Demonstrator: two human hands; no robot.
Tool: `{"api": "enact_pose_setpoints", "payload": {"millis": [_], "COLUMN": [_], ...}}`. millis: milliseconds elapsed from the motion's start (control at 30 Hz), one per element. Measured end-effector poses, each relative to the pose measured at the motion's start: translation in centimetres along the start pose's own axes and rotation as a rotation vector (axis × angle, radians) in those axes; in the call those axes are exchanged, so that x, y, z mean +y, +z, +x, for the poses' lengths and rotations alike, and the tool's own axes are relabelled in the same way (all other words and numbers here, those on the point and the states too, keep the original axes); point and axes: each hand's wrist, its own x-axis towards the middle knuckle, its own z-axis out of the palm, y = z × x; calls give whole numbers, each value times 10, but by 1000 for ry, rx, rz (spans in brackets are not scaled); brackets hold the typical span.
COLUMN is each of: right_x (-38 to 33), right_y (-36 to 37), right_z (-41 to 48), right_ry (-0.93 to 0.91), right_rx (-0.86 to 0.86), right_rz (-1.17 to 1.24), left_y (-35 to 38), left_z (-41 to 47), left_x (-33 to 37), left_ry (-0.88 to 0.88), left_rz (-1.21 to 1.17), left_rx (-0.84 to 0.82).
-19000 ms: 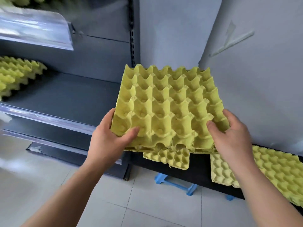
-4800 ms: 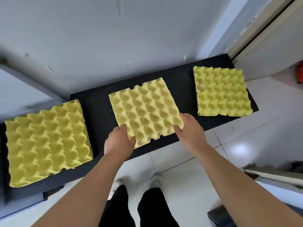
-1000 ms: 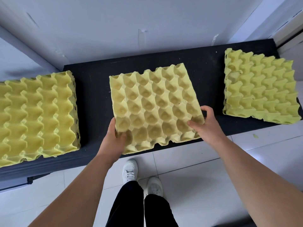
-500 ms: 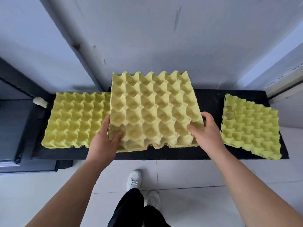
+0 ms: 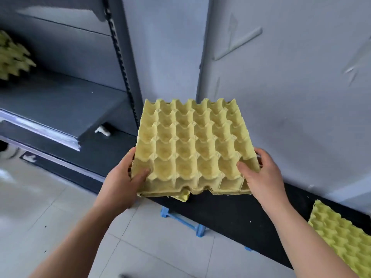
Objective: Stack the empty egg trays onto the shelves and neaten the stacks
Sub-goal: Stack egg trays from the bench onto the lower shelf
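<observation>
I hold a small stack of yellow egg trays (image 5: pixel 192 145) in the air at centre frame, cups facing up. My left hand (image 5: pixel 122 181) grips its near left corner, thumb in a cup. My right hand (image 5: pixel 261 173) grips the near right corner the same way. A lower tray's corner pokes out beneath the front edge. The dark grey shelf (image 5: pixel 60 105) lies to the left, with a stack of yellow trays (image 5: pixel 12 57) at its far left edge. Another tray stack (image 5: pixel 345 237) sits on the low black platform (image 5: pixel 236 213) at the lower right.
A black slotted shelf upright (image 5: pixel 120 63) stands just left of the held trays. A grey wall panel (image 5: pixel 281 87) rises behind them. Blue plastic feet (image 5: pixel 182 221) support the platform above the pale tiled floor (image 5: pixel 50 207).
I lifted the trays off the black platform and turned left with them. The shelf unit has come into view; the left platform stack is out of sight.
</observation>
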Motion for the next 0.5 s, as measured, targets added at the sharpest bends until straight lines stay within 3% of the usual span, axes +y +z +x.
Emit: {"api": "enact_pose_setpoints", "payload": {"millis": [500], "right_x": [-197], "right_y": [232], "right_z": [-67], "right_ry": [-98], "right_rx": [-180], "right_rz": [-82], "left_y": [-281], "left_z": [16], "left_x": [-116], "left_ry": [-113], "left_rz": [-34], "left_rx": [222]}}
